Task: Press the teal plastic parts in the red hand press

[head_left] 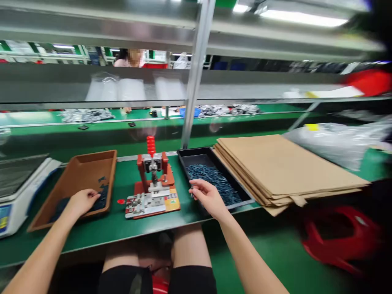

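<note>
My left hand (81,202) is inside the brown tray (82,165), its fingertips pinched together over small flat dark pieces (103,195). What they hold, if anything, is hidden. Over the near left side of the black tray (196,152), my right hand (210,197) pinches thumb and fingers around a small dark part, too small to name. Many thin blue-black parts (216,179) lie heaped in that tray. Between my hands stands a toggle-clamp fixture (154,179) with an upright red handle (151,146) and a metal slide block on its base.
A digital scale (26,183) stands at the far left. Stacked brown cardboard sheets (284,163) lie right of the black tray, with a plastic bag (333,141) behind. A metal post (196,77) and shelf rise behind the bench. A red stool (339,237) stands at the lower right.
</note>
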`<state>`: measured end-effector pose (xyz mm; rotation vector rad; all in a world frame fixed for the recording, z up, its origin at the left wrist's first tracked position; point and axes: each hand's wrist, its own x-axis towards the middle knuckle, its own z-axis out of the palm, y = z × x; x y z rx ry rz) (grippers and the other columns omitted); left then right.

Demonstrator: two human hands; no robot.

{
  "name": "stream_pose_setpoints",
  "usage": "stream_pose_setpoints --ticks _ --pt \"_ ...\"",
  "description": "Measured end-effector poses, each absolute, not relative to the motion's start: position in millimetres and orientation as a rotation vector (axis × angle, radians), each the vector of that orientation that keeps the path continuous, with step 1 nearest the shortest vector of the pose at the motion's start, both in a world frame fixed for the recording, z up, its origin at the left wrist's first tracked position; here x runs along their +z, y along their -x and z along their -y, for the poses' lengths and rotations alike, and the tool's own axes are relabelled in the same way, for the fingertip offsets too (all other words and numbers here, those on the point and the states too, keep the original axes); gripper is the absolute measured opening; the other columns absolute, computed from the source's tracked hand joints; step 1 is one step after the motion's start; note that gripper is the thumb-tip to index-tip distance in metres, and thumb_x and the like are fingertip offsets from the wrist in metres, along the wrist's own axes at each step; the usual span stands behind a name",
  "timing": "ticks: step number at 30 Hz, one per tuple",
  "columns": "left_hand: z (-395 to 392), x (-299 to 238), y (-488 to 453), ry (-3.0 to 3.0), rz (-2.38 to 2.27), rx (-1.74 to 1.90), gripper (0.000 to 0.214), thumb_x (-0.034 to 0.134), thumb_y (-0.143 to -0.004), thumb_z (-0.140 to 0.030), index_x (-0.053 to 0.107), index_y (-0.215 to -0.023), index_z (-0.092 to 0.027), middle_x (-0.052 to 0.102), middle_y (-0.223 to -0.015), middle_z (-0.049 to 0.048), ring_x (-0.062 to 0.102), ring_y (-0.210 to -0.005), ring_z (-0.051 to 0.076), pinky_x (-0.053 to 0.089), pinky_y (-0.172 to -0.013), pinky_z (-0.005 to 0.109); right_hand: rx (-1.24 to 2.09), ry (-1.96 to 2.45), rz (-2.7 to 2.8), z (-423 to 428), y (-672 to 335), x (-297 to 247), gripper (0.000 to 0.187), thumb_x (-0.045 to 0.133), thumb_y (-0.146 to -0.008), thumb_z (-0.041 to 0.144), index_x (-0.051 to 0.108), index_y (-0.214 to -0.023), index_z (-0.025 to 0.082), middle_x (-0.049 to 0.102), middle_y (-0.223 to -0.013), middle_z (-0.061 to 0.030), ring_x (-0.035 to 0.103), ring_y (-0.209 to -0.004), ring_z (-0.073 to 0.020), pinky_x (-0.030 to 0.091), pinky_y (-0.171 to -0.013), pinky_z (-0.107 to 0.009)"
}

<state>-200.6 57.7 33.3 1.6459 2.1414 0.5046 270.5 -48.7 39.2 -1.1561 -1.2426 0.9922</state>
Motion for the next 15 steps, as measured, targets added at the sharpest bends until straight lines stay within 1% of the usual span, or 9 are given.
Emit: stream_pose_setpoints --ticks 2,3,4,6,8,10,12,14,15 --pt "-48 37 201 -1.553 -2.057 0.701 0.019 0.079 -0.074 -0.034 0.070 -0.071 -0.018 0.070 -0.069 0.0040 0.065 -0.071 0.025 0.050 -0.072 0.034 0.947 1.138 1.276 56 -245 34 0.031 0.071 -0.081 0.042 0.073 -0.102 0.019 0.073 -0.085 -0.0066 0.067 -0.070 -0.0186 0.056 -0.063 -0.032" --pt "-44 38 203 -1.504 -2.021 0.797 0.022 0.077 -0.079 -0.037 0.071 -0.083 -0.016 0.071 -0.080 0.0047 0.067 -0.078 0.024 0.052 -0.075 0.035 0.928 1.130 1.292 58 -233 28 0.029 0.071 -0.082 0.043 0.074 -0.099 0.020 0.073 -0.086 -0.0072 0.066 -0.070 -0.0189 0.056 -0.064 -0.033" --pt "-40 39 205 -1.457 -1.989 0.890 0.027 0.073 -0.084 -0.040 0.070 -0.095 -0.015 0.071 -0.093 0.0058 0.067 -0.086 0.024 0.054 -0.080 0.037 0.909 1.119 1.299 59 -223 22 0.027 0.071 -0.083 0.043 0.073 -0.096 0.020 0.072 -0.086 -0.0074 0.066 -0.069 -0.0191 0.056 -0.064 -0.033" --pt "-33 39 207 -1.396 -1.977 0.999 0.036 0.064 -0.093 -0.042 0.064 -0.116 -0.015 0.066 -0.115 0.0070 0.066 -0.102 0.023 0.057 -0.087 0.041 0.869 1.100 1.280 57 -208 5 0.024 0.071 -0.082 0.043 0.070 -0.088 0.020 0.070 -0.081 -0.0062 0.064 -0.067 -0.0193 0.055 -0.062 -0.032" --pt "-29 38 208 -1.336 -1.947 1.088 0.038 0.062 -0.094 -0.041 0.061 -0.123 -0.015 0.063 -0.123 0.0078 0.064 -0.107 0.024 0.058 -0.089 0.042 0.816 1.116 1.229 50 -200 -15 0.025 0.071 -0.081 0.044 0.065 -0.080 0.020 0.065 -0.074 -0.0041 0.061 -0.064 -0.0186 0.053 -0.060 -0.031" --pt "-28 38 205 -1.275 -1.890 1.151 0.035 0.063 -0.094 -0.040 0.063 -0.117 -0.014 0.066 -0.114 0.0075 0.066 -0.097 0.021 0.059 -0.082 0.038 0.773 1.156 1.170 42 -197 -32 0.028 0.070 -0.081 0.046 0.060 -0.074 0.021 0.059 -0.068 -0.0021 0.057 -0.062 -0.0176 0.050 -0.057 -0.029" --pt "-29 40 200 -1.215 -1.820 1.196 0.031 0.066 -0.091 -0.041 0.063 -0.102 -0.013 0.068 -0.092 0.0050 0.068 -0.080 0.017 0.057 -0.070 0.032 0.779 1.179 1.114 36 -199 -45 0.029 0.068 -0.081 0.048 0.059 -0.077 0.021 0.059 -0.070 -0.0023 0.057 -0.062 -0.0177 0.050 -0.057 -0.029" --pt "-28 44 192 -1.167 -1.754 1.249 0.032 0.070 -0.082 -0.043 0.057 -0.089 -0.015 0.063 -0.073 0.0000 0.067 -0.067 0.016 0.053 -0.062 0.027 0.817 1.182 1.097 33 -200 -52 0.029 0.065 -0.082 0.049 0.061 -0.084 0.020 0.063 -0.076 -0.0047 0.060 -0.066 -0.0192 0.052 -0.059 -0.030" --pt "-25 47 186 -1.137 -1.695 1.298 0.033 0.072 -0.077 -0.043 0.053 -0.086 -0.017 0.060 -0.069 -0.0020 0.066 -0.064 0.015 0.051 -0.060 0.025 0.838 1.182 1.110 32 -201 -54 0.030 0.064 -0.083 0.049 0.062 -0.087 0.020 0.065 -0.079 -0.0060 0.061 -0.069 -0.0202 0.053 -0.061 -0.031"
